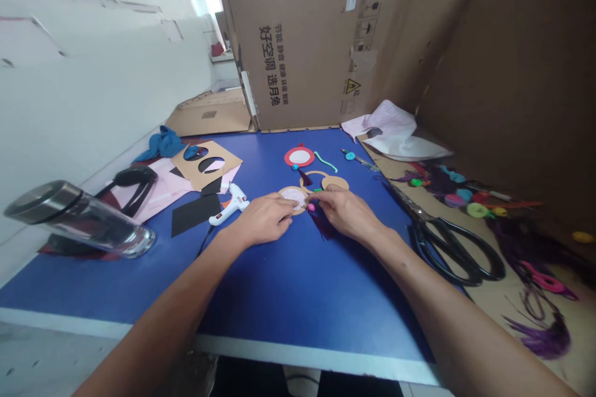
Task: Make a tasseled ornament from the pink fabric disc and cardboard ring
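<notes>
A round cardboard piece with a pale centre (292, 197) lies flat on the blue table (298, 298). My left hand (265, 218) bends its fingers over the piece's near left side, holding it down. At its right edge is a dark tassel (322, 227) with a pink bead (311, 206). The fingers of my right hand (347, 212) close at the tassel's top, beside the bead; the exact grip is partly hidden. Just beyond that hand lie a plain cardboard disc (336, 183) and a thin cardboard ring (305, 181).
Left are a white glue gun (229, 206), black card (195, 214), cut cardboard (205, 164) and a glass bottle (107, 229). A red-rimmed disc (299, 157) lies farther back. Large black scissors (447, 242) lie right, near beads and tassels. A big carton (316, 43) stands behind.
</notes>
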`<state>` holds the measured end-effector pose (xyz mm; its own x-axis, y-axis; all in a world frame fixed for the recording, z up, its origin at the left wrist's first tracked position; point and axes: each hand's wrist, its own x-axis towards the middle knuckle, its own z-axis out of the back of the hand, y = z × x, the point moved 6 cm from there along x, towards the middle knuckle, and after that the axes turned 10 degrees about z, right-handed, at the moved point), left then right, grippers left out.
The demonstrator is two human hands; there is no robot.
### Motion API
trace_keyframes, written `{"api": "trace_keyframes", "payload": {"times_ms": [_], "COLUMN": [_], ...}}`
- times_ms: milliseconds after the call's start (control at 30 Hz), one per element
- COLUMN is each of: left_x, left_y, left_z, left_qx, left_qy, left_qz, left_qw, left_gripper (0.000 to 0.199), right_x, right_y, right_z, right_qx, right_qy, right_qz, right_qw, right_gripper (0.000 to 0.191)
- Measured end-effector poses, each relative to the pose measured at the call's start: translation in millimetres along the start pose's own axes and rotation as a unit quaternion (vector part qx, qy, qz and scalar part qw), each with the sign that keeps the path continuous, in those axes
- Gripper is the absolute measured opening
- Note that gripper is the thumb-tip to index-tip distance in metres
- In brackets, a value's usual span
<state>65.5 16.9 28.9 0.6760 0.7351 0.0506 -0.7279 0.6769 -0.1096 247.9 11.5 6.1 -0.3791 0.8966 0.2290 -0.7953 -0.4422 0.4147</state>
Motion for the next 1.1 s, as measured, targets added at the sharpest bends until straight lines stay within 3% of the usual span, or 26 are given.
{"api": "trace_keyframes", "payload": {"times_ms": [333, 1100], "left_x": [1.6, -0.1], "left_y": [7.0, 10.7], "left_z": [-6.2, -8.3], "left_qx": [0.001, -0.004], "left_qy": [-0.020, -0.046], "left_qz": [0.008, -0.020], "left_qw": [1.000, 0.999], "left_gripper": [0.023, 0.027], "right_x": [2.1, 4.8], "right_y": [4.8, 12.2], "right_z": [0.9, -5.7], "right_qx": [0.056, -0.005], "right_qy": [-0.018, -0.003], "right_qz": [0.009, -0.029], "right_qw": [0.998, 1.000], "right_gripper": [0.027, 0.015]}}
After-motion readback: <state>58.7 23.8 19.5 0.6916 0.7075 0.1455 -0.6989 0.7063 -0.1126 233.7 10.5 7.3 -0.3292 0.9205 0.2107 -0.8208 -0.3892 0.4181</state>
